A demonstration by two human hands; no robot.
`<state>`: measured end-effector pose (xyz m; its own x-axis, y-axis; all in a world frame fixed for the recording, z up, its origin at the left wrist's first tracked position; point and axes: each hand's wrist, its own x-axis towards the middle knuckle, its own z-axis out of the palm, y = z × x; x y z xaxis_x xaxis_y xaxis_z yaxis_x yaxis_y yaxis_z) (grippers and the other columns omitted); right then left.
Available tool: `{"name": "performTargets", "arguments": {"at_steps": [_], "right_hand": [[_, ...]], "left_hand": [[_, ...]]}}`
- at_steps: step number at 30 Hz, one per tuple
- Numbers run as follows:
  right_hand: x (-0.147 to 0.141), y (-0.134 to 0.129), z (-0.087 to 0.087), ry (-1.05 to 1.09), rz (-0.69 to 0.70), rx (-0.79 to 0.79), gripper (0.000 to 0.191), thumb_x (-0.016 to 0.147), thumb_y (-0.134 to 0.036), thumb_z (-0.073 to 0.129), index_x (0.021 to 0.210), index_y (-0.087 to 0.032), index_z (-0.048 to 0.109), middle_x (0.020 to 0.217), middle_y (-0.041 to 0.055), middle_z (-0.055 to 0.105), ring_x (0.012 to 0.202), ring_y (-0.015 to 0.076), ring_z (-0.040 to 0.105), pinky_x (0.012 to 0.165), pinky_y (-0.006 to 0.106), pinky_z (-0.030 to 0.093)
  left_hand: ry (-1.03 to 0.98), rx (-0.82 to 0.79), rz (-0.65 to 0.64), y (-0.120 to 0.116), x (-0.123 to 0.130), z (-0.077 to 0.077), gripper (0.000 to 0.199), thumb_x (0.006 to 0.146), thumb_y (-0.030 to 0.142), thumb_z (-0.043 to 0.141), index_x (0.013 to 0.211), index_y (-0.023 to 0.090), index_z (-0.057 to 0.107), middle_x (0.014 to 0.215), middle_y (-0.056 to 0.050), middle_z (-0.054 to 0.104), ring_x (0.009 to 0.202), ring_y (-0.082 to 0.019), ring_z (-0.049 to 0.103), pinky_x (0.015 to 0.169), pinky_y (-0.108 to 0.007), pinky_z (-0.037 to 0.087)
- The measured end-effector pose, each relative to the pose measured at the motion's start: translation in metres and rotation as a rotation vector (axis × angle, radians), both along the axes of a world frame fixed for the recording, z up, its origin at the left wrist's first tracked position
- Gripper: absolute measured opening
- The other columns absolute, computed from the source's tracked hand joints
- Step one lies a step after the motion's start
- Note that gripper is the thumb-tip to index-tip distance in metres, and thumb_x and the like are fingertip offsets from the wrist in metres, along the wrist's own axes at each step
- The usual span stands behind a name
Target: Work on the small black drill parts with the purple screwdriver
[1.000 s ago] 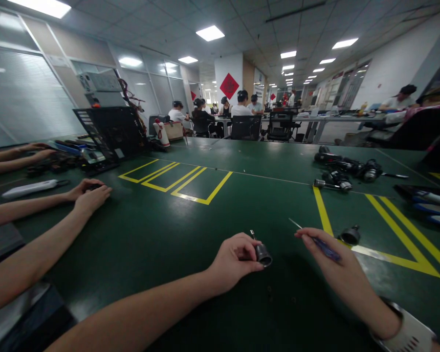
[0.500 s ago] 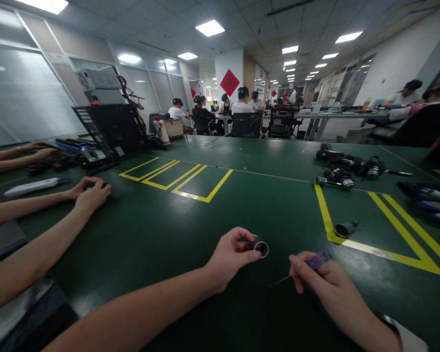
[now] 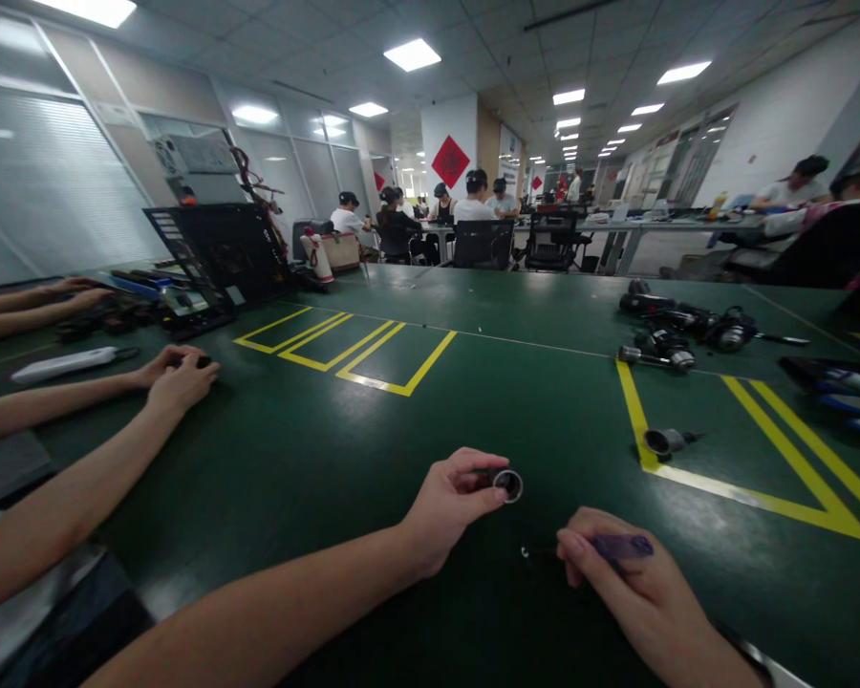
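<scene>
A short grey metal sleeve point(image 3: 507, 485) is pinched between the thumb and fingers of my left hand point(image 3: 450, 508), its round opening turned toward me. My right hand point(image 3: 620, 564) is closed round the purple see-through handle point(image 3: 622, 547) of what looks like a screwdriver. Its thin shaft points left, and a small bright spot point(image 3: 525, 551) shows at the tip, below the sleeve and apart from it. Beyond my right hand, a cup-shaped metal part with a thin stem point(image 3: 663, 441) lies on its side by a yellow tape corner.
Several black power-tool assemblies point(image 3: 677, 325) lie at the far right of the green table point(image 3: 315, 440). Yellow tape point(image 3: 373, 383) marks outlines on it. At left, a co-worker's hands point(image 3: 179, 377) hold a small dark piece near a white tool point(image 3: 64, 364). A black frame point(image 3: 219, 253) stands behind.
My right hand has shifted slightly down and left, the handle turning flatter. The cup-shaped part has rolled a little leftward and away. My left hand is nearly still, the sleeve slightly turned.
</scene>
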<state>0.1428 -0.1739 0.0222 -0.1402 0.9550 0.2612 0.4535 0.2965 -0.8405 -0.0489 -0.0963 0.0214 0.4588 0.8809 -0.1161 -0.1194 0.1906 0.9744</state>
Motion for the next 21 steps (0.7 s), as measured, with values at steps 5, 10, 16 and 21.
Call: {"name": "performTargets", "arguments": {"at_steps": [5, 10, 16, 21], "right_hand": [[0.003, -0.007, 0.001, 0.088, 0.005, 0.180, 0.023, 0.091, -0.026, 0.042, 0.074, -0.023, 0.058, 0.071, 0.0015, 0.060, 0.073, 0.0177, 0.060, 0.066, 0.028, 0.048], [-0.001, -0.007, 0.004, 0.009, 0.013, 0.250, 0.013, 0.088, -0.022, 0.050, 0.090, -0.025, 0.062, 0.081, 0.0031, 0.065, 0.076, 0.0187, 0.062, 0.066, 0.029, 0.052], [-0.009, -0.007, 0.008, -0.111, 0.052, 0.332, 0.018, 0.083, -0.021, 0.056, 0.096, -0.030, 0.065, 0.082, 0.0021, 0.070, 0.078, 0.0204, 0.066, 0.070, 0.031, 0.054], [-0.014, -0.009, 0.015, -0.158, 0.067, 0.391, 0.024, 0.085, -0.023, 0.054, 0.103, -0.034, 0.064, 0.084, 0.0029, 0.072, 0.082, 0.0242, 0.067, 0.068, 0.036, 0.055]], "left_hand": [[0.007, -0.014, -0.011, -0.001, -0.001, -0.002, 0.031, 0.070, 0.006, 0.066, 0.099, 0.018, 0.063, 0.099, -0.004, 0.066, 0.095, -0.017, 0.060, 0.090, -0.038, 0.046], [-0.027, -0.037, -0.013, -0.005, 0.001, 0.001, 0.031, 0.068, 0.004, 0.066, 0.097, 0.017, 0.062, 0.093, -0.003, 0.068, 0.092, -0.016, 0.062, 0.088, -0.036, 0.046], [-0.041, -0.001, 0.026, -0.010, 0.006, 0.002, 0.027, 0.065, 0.004, 0.066, 0.090, 0.016, 0.063, 0.087, -0.003, 0.068, 0.085, -0.016, 0.064, 0.081, -0.034, 0.048], [-0.032, -0.027, 0.052, -0.011, 0.009, 0.004, 0.025, 0.064, 0.002, 0.063, 0.086, 0.015, 0.062, 0.087, -0.003, 0.068, 0.083, -0.016, 0.064, 0.078, -0.033, 0.050]]}}
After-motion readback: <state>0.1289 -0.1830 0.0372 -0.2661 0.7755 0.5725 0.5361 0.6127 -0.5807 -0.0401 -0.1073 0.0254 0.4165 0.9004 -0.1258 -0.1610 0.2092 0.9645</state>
